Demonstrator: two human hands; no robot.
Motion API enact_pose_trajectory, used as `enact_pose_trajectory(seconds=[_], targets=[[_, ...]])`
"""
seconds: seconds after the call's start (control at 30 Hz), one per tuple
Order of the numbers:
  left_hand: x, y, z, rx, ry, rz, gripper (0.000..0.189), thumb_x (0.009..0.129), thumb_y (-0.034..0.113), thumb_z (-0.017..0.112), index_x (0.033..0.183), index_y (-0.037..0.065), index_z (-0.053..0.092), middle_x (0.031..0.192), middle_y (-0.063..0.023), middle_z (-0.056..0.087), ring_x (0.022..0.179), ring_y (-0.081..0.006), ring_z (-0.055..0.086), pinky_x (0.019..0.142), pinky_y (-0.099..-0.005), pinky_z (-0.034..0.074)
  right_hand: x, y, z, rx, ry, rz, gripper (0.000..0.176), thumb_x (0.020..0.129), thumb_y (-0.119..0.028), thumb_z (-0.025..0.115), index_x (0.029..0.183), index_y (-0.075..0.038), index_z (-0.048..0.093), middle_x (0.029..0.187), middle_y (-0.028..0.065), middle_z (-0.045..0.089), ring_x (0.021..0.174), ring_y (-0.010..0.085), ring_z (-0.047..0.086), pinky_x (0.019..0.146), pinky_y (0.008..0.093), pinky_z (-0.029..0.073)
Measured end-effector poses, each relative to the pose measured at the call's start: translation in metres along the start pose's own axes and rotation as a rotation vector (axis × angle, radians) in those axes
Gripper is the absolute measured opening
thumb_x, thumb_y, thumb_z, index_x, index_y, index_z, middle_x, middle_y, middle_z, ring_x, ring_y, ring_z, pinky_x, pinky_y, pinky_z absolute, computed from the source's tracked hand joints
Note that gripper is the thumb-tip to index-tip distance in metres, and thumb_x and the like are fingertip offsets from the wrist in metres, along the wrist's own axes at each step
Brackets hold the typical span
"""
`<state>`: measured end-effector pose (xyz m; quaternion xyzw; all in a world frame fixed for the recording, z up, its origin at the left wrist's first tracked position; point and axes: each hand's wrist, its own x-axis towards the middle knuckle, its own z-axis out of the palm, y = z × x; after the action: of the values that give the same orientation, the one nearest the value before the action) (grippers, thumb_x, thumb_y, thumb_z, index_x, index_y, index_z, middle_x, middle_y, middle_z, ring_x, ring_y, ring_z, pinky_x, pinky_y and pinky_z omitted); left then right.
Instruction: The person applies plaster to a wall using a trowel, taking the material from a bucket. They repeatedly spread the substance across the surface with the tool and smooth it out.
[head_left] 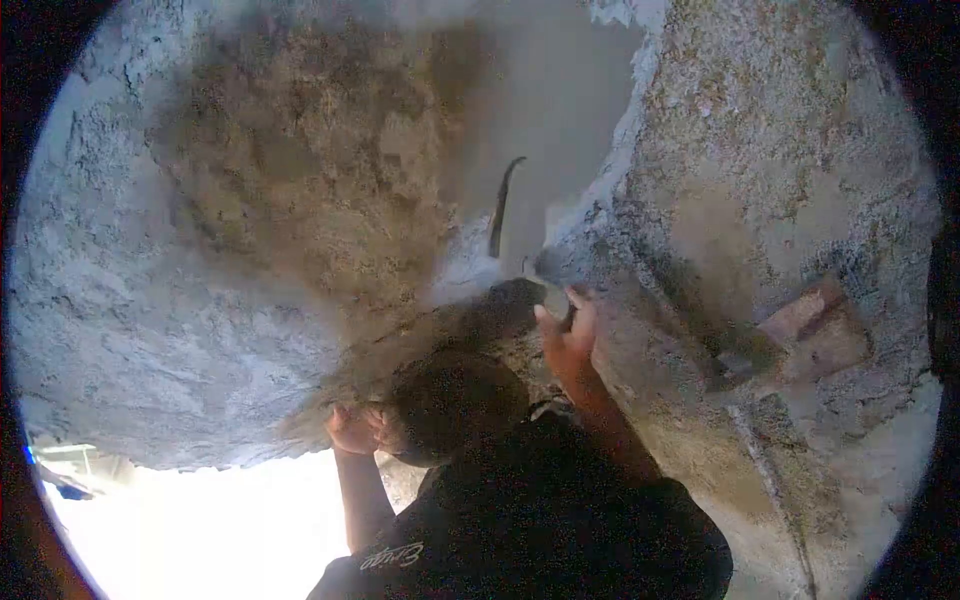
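Fingers curled, my left hand [362, 428] is at the left edge of a dark rounded object [457, 402], apparently gripping it. My right hand [568, 325] is farther forward and to the right, its thumb and fingers closed around a small dark thing I cannot make out. Just left of its fingertips lies a dark elongated shape [510, 302]. Beyond, a thin curved dark strip [503, 207] stands out against a smooth grey patch [550, 100]. The underside of both hands is hidden.
Rough grey and brown material [300, 180] surrounds the grey patch. A reddish block-like object [820, 330] is at the right, near a long thin rod [775, 480]. My dark shirt [540, 520] fills the bottom centre. Strong glare covers the lower left.
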<state>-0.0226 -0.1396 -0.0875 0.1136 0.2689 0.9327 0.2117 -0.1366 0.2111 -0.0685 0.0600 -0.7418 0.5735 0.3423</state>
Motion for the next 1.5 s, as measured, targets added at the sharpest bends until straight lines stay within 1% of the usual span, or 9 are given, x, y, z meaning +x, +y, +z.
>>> enact_pose_trajectory(seconds=[0.2, 0.27, 0.5, 0.57, 0.77, 0.87, 1.27, 1.33, 1.5], targets=[[0.004, 0.0, 0.005, -0.125, -0.178, -0.036, 0.086, 0.07, 0.067, 0.037, 0.101, -0.012, 0.045, 0.075, -0.022, 0.049, 0.064, -0.0332, 0.048, 0.049, -0.0417, 0.042, -0.03, 0.031, -0.003, -0.196, -0.045, -0.007, 0.052, 0.071, -0.027, 0.066, 0.108, 0.002, 0.046, 0.105, 0.023, 0.045, 0.1, 0.0352, 0.043, 0.087, 0.0419, 0.032], [0.008, 0.006, 0.026, -0.128, -0.145, -0.083, 0.086, 0.071, 0.068, 0.035, 0.095, -0.013, 0.049, 0.071, -0.0209, 0.049, 0.058, -0.0301, 0.047, 0.045, -0.0362, 0.039, -0.05, 0.041, -0.016, -0.398, -0.051, -0.074, 0.038, 0.073, -0.017, 0.063, 0.099, 0.004, 0.045, 0.093, 0.0161, 0.047, 0.079, 0.0233, 0.051, 0.07, 0.0336, 0.041], [0.005, 0.005, 0.019, -0.034, -0.023, -0.041, 0.08, 0.072, 0.066, 0.036, 0.094, -0.009, 0.053, 0.067, -0.0191, 0.049, 0.053, -0.0289, 0.047, 0.047, -0.0358, 0.041, -0.03, 0.022, -0.015, -0.159, 0.061, 0.081, 0.035, 0.071, -0.014, 0.064, 0.098, 0.002, 0.047, 0.094, 0.0179, 0.047, 0.086, 0.0279, 0.05, 0.073, 0.0369, 0.04], [0.002, 0.002, 0.015, -0.011, 0.067, -0.087, 0.084, 0.07, 0.07, 0.031, 0.091, -0.008, 0.053, 0.057, -0.0155, 0.046, 0.044, -0.0261, 0.043, 0.044, -0.033, 0.038, -0.001, -0.012, -0.009, -0.186, 0.108, -0.14, 0.038, 0.07, -0.015, 0.066, 0.098, 0.002, 0.046, 0.093, 0.015, 0.048, 0.086, 0.0282, 0.049, 0.075, 0.0371, 0.039], [0.008, 0.004, 0.008, 0.047, -0.156, -0.138, 0.081, 0.07, 0.07, 0.031, 0.099, -0.004, 0.05, 0.067, -0.0152, 0.048, 0.052, -0.027, 0.045, 0.043, -0.037, 0.034, 0.005, 0.013, 0.011, -0.163, 0.049, -0.089, 0.04, 0.07, -0.019, 0.066, 0.097, 0.003, 0.046, 0.084, 0.0127, 0.049, 0.076, 0.0248, 0.05, 0.069, 0.0347, 0.041], [0.012, 0.006, 0.018, 0.005, -0.197, -0.119, 0.081, 0.071, 0.069, 0.032, 0.099, -0.005, 0.05, 0.069, -0.016, 0.048, 0.054, -0.0285, 0.045, 0.044, -0.0373, 0.034, -0.013, 0.01, -0.001, -0.144, -0.029, -0.037, 0.041, 0.071, -0.02, 0.064, 0.101, 0.001, 0.046, 0.093, 0.0201, 0.049, 0.085, 0.0352, 0.049, 0.075, 0.041, 0.039], [0.015, -0.001, 0.042, -0.2, -0.003, 0.063, 0.082, 0.068, 0.069, 0.038, 0.092, -0.009, 0.046, 0.061, -0.0158, 0.046, 0.048, -0.0273, 0.041, 0.044, -0.034, 0.031, -0.02, 0.019, -0.014, 0.005, 0.092, -0.034, 0.037, 0.075, -0.018, 0.061, 0.101, 0.001, 0.045, 0.09, 0.0134, 0.051, 0.081, 0.0229, 0.05, 0.073, 0.034, 0.04], [0.001, 0.003, 0.009, -0.103, 0.012, -0.187, 0.082, 0.068, 0.068, 0.038, 0.092, -0.01, 0.045, 0.061, -0.0166, 0.046, 0.049, -0.0289, 0.043, 0.046, -0.035, 0.033, -0.009, 0.017, -0.011, 0.178, 0.035, 0.151, 0.043, 0.076, -0.018, 0.062, 0.106, 0.002, 0.038, 0.098, 0.0105, 0.045, 0.087, 0.0173, 0.046, 0.079, 0.0315, 0.036], [-0.01, 0.002, -0.019, -0.053, -0.045, -0.159, 0.083, 0.068, 0.069, 0.037, 0.092, -0.01, 0.045, 0.061, -0.0173, 0.046, 0.052, -0.0309, 0.044, 0.049, -0.0376, 0.035, 0.017, -0.005, -0.001, 0.039, 0.048, 0.015, 0.042, 0.075, -0.018, 0.062, 0.105, 0.002, 0.041, 0.094, 0.011, 0.047, 0.084, 0.0166, 0.047, 0.076, 0.0326, 0.039]])
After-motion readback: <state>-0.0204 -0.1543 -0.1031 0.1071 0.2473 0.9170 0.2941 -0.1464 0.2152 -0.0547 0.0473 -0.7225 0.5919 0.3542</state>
